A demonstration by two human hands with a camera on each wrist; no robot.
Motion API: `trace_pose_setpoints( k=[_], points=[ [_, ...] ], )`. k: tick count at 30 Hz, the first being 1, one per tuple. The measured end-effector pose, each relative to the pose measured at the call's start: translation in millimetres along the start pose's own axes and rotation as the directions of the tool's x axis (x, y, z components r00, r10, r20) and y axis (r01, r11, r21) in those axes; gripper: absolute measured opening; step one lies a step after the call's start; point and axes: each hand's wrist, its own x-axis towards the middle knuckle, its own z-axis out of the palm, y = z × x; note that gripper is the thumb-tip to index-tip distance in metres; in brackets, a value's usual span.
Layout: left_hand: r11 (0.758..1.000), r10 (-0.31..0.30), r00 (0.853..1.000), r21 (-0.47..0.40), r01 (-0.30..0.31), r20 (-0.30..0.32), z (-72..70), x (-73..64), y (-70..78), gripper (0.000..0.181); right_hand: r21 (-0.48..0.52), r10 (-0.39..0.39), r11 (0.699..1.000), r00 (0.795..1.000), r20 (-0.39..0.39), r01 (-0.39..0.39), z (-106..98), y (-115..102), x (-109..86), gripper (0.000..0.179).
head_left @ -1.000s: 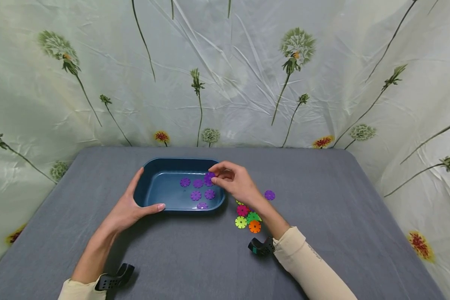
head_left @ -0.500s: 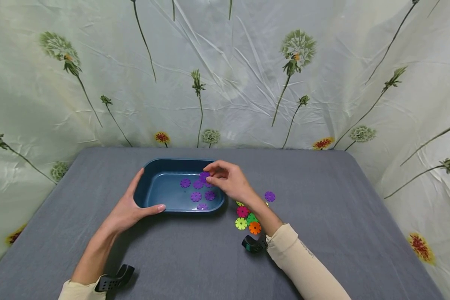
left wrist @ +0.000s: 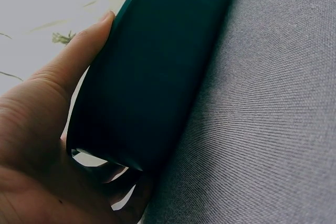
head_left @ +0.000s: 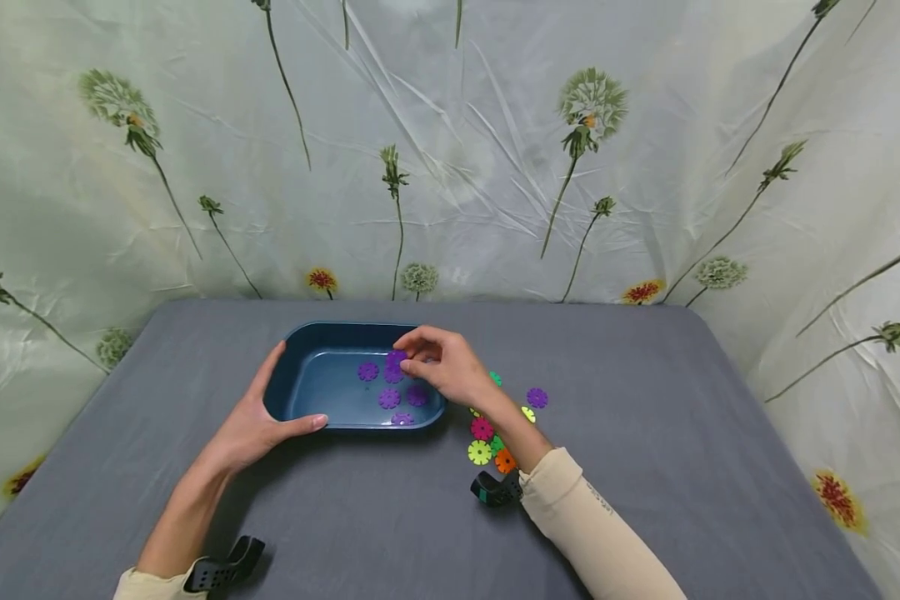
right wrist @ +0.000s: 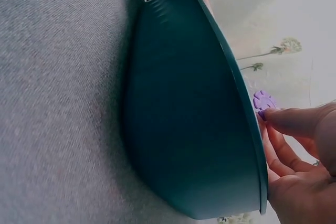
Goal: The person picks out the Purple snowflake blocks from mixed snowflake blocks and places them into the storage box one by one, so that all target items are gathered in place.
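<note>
A dark blue oblong plastic tub (head_left: 330, 396) stands on the grey cloth. My left hand (head_left: 251, 429) grips its left end, thumb along the front rim and fingers around the far side; the left wrist view shows the thumb (left wrist: 79, 51) on the rim. Over the tub's right half, my right hand (head_left: 453, 367) pinches a purple notched disc (head_left: 396, 358) between thumb and fingertips. That disc (right wrist: 264, 99) shows just above the rim in the right wrist view. Several more purple discs, such as one farther left (head_left: 367, 372), lie flat on the tub floor.
Right of the tub lies a loose group of notched discs: a red one (head_left: 482, 428), a yellow one (head_left: 479, 452), an orange one (head_left: 506, 461) and green ones, partly under the right forearm. A single purple disc (head_left: 537, 398) lies beyond. A flower-print curtain (head_left: 480, 167) hangs behind the table.
My right hand has moved left over the tub with the pinched purple disc, from near its right end toward its middle. The left hand keeps its grip on the tub.
</note>
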Motion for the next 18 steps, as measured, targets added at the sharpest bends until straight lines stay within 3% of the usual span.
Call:
trace_pose_setpoints(
  k=[18],
  points=[
    [1.0, -0.03, 1.0, 0.002, 0.03, 0.008, 0.8, 1.0, -0.6, 0.131, -0.081, 0.022, 0.997, 0.998, 0.066, -0.017, 11.9, -2.0, 14.1, 0.026]
  ],
)
